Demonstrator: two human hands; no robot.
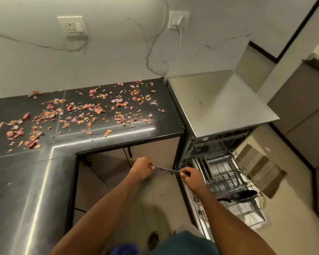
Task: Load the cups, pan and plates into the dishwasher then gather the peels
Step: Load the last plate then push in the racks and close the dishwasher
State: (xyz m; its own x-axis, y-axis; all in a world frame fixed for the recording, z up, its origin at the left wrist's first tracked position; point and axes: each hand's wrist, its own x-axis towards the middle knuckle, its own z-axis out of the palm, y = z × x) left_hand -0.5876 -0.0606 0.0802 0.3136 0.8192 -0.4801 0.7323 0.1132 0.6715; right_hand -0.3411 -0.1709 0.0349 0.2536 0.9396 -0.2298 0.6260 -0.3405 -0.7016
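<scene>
Left hand (pixel 142 169) pinches one end of a thin metal utensil (pixel 167 169), looks like a knife; right hand (pixel 189 176) grips the other end, fingers curled round it. Both hands hold it level, just at 9 o'clock of the pulled-out lower rack (pixel 226 178).

Rack: a dark pan (pixel 244 194) lies at its 5 o'clock end, and what look like plates (pixel 207 168) stand on edge at 10 o'clock. Cups not visible. Upper rack (pixel 219 142) is mostly tucked under the dishwasher (pixel 221 100) top, contents can't tell.

Peels (pixel 77 113) are scattered across the dark table (pixel 26 181) at 10–11 o'clock of the hands, well apart from them, none gathered yet.

Handling, my read:
- Utensil: stiff, light, likely slippery if wet. Hold by the handle end, keep fingers off any edge.
- Peels: papery, near weightless, brittle flakes. Pinching one by one is slow, so sweep with a flat palm toward one pile near the table edge, then cup.
- Glossy table, so flakes should slide easily; small bits may cling if damp.

Loading looks nearly done; peels are the remaining bulk.
</scene>
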